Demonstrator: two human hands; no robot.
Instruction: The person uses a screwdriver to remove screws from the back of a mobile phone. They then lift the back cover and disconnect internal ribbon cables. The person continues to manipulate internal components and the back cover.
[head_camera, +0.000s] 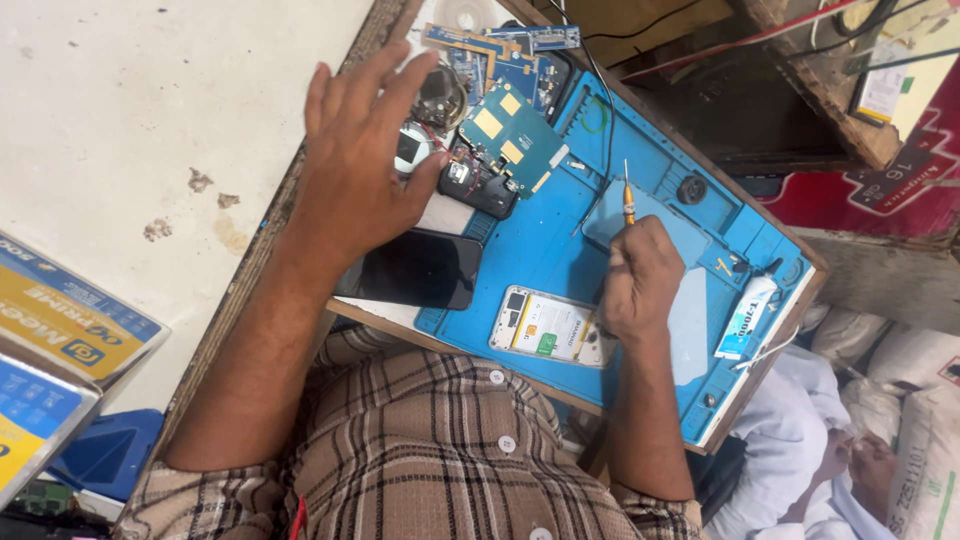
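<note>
a: what have you got in your right hand (640, 280)?

b: your fingers are curled tight round a small screwdriver (629, 200) with a yellow handle, its thin shaft sticking up out of your fist. the fist sits on the blue mat (540, 240), just above the opened phone (550, 327).

a: how does that phone look?

b: its back is off, so you see a white frame, a pale battery with a green patch, and a dark camera block at one corner. it lies flat at the mat's near edge, touching your right hand.

a: and your left hand (360, 160)?

b: it is spread wide, fingers apart, gripping nothing, hovering over a pile of parts by a green circuit board (510, 135). a dark phone (415, 268) lies just below your left wrist. a white tube (745, 318) rests at the mat's right side.
</note>
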